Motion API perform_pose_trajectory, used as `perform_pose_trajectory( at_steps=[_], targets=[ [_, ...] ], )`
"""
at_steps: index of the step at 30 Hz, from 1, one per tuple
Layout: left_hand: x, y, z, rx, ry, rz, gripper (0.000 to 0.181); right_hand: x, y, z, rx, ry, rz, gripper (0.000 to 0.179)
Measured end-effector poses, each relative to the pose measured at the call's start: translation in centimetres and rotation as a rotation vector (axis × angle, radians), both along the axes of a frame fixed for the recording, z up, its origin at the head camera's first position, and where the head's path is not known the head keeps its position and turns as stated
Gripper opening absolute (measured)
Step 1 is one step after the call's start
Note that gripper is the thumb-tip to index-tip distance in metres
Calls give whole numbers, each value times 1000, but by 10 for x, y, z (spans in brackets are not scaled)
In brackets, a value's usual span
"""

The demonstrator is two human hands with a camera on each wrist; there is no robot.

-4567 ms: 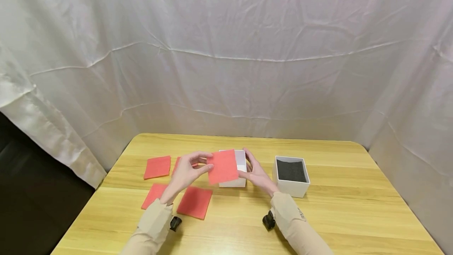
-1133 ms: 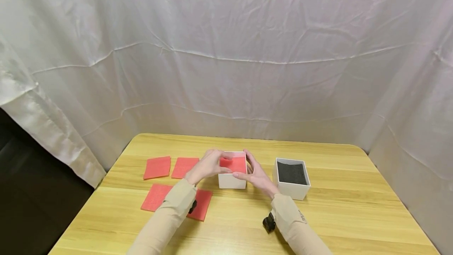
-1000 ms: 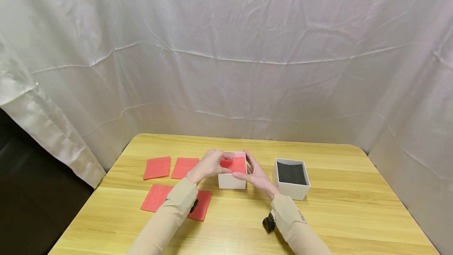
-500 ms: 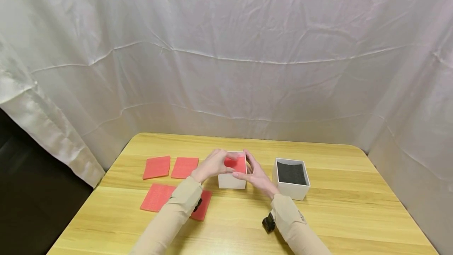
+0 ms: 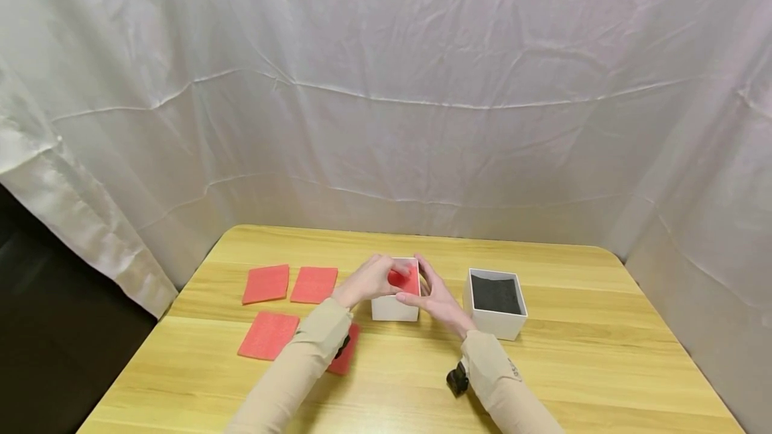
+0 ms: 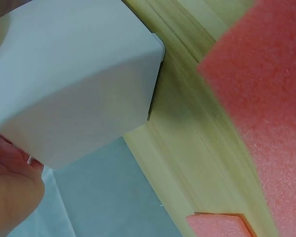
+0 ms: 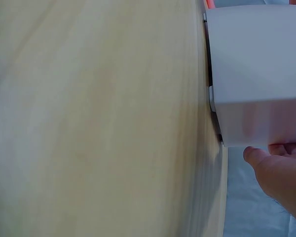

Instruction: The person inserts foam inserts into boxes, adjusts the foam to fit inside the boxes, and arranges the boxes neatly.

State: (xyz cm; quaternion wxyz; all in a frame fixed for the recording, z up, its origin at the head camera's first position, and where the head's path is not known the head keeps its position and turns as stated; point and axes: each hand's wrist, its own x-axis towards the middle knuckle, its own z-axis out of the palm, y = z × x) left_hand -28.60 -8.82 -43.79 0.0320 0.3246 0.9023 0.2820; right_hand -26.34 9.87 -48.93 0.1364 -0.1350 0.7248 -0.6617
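A white open box stands at mid-table with a square red foam sheet inside it. My left hand reaches over its left side, the fingers extended onto the sheet and the thumb low by the front rim. My right hand holds the box's right side, thumb at the front corner and fingers behind. In the left wrist view the box fills the upper left and hides most of the fingers. The right wrist view shows the outside of the box with the right hand against it.
Several red foam sheets lie flat at left on the wooden table; my left forearm partly covers the nearest right one. To the right stands a second white box holding dark foam. A pale curtain hangs behind.
The red foam sheet, earlier held up before the box, now lies inside it. In the last second my left hand has slid rightward over it. My right hand stays on the box.
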Motion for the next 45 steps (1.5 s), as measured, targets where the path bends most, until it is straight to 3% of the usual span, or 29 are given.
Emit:
perform_pose_trajectory(
  at_steps=[8, 18, 24, 40, 45],
  targets=[
    [-1, -3, -3, 35, -7, 18, 32, -1, 0, -1, -3, -11, -1, 105],
    [3, -18, -4, 266, -66, 42, 31, 0, 1, 0, -3, -9, 3, 105],
    [7, -27, -4, 335, -42, 45, 32, 0, 1, -1, 3, 0, 1, 105],
    [25, -68, 3, 327, -15, 46, 26, 1, 0, 0, 9, 2, -14, 106],
    [31, -89, 3, 284, -54, 43, 21, 1, 0, 0, 16, 9, -19, 108]
  ],
)
